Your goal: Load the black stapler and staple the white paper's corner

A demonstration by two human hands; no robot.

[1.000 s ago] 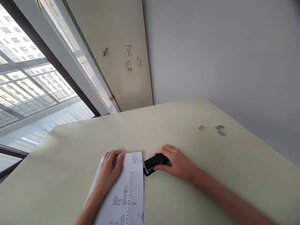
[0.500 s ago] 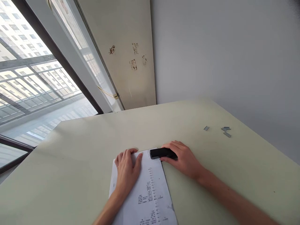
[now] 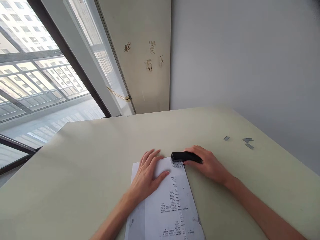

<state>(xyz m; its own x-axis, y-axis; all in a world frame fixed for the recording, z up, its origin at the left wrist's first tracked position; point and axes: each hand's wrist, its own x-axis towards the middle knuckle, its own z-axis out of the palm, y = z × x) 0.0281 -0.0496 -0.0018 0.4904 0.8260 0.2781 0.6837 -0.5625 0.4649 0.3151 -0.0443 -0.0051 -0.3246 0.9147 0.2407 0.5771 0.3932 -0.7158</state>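
A black stapler (image 3: 183, 156) lies over the top right corner of a printed sheet of paper (image 3: 160, 213), with a barcode showing just below it. My right hand (image 3: 203, 161) is closed around the stapler's right end, thumb below and fingers above. On the upper left part of the paper rests my left hand (image 3: 148, 175), its fingers spread and pointing at the sheet's top edge. Whether there is more than one sheet I cannot tell.
Several small grey staple strips (image 3: 249, 146) lie on the right of the pale table (image 3: 100, 160), one (image 3: 226, 138) apart from the others. Beyond the table stand a grey wall (image 3: 237, 60), a stained cream panel (image 3: 147, 86) and a window at the left.
The view has shifted, so the table's things appear farther right. My left hand's fingers have spread and reach past the paper's top edge. More of the barcode shows below the stapler.
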